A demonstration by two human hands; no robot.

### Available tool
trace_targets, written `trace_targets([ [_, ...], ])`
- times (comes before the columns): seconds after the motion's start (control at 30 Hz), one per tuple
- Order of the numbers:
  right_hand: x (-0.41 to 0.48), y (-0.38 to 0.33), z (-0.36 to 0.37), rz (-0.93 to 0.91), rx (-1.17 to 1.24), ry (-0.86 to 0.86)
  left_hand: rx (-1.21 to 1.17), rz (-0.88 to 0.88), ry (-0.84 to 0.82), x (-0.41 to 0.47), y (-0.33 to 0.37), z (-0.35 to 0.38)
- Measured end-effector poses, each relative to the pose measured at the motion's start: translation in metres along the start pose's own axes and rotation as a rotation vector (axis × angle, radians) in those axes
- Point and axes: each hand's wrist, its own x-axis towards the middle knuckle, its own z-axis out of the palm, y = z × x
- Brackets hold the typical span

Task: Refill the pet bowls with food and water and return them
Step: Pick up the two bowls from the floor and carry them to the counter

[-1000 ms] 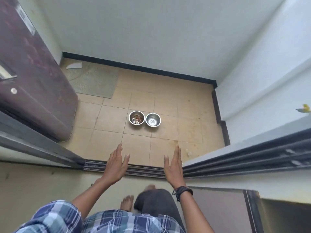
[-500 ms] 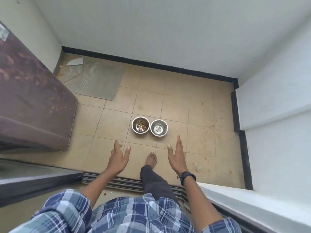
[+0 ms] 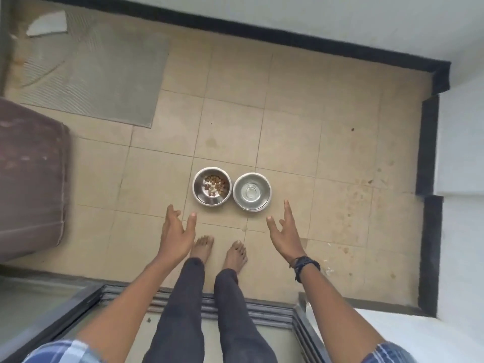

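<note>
Two steel pet bowls stand side by side on the tan tiled floor. The left bowl (image 3: 212, 189) holds a small scatter of brown kibble. The right bowl (image 3: 252, 191) looks to hold only a little clear water or none; I cannot tell which. My left hand (image 3: 176, 233) hovers open just below and left of the kibble bowl, fingers apart, holding nothing. My right hand (image 3: 284, 231), with a dark wristband, is open below and right of the right bowl, also holding nothing. Neither hand touches a bowl. My bare feet stand between the hands.
A grey mat (image 3: 91, 72) lies at the far left with a white shard (image 3: 47, 27) on its corner. A maroon appliance (image 3: 28, 176) stands at the left. A sliding-door track (image 3: 209, 305) runs behind my feet. White walls with black skirting (image 3: 429, 247) close the right and far sides.
I have stepped over the door track onto the tiles and both feet now stand there. Both open hands have come closer to the bowls and spread wider apart.
</note>
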Motion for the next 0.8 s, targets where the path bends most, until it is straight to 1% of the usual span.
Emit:
trace_targets([
  [0.13,0.111,0.065,0.039,0.161,0.049,0.004,-0.007,-0.176,-0.032,0.108,-0.051,0.058],
  [0.27,0.198,0.134,0.075,0.322,0.077,0.019,0.033,-0.247,-0.082,0.197,-0.100,0.112],
  [0.37,0.239,0.173,0.097,0.390,0.096,0.043,0.020,-0.291,-0.125,0.242,-0.128,0.145],
  [0.47,0.265,0.198,0.116,0.416,0.182,0.061,-0.081,-0.404,-0.055,0.279,-0.145,0.163],
  [0.57,0.281,0.208,0.130,0.455,0.360,0.102,-0.224,-0.499,-0.015,0.306,-0.158,0.170],
  [0.67,0.289,0.209,0.135,0.430,0.490,0.166,-0.336,-0.492,-0.028,0.321,-0.164,0.174],
  [0.8,0.279,0.202,0.131,0.405,0.578,0.206,-0.461,-0.470,0.016,0.318,-0.161,0.166],
])
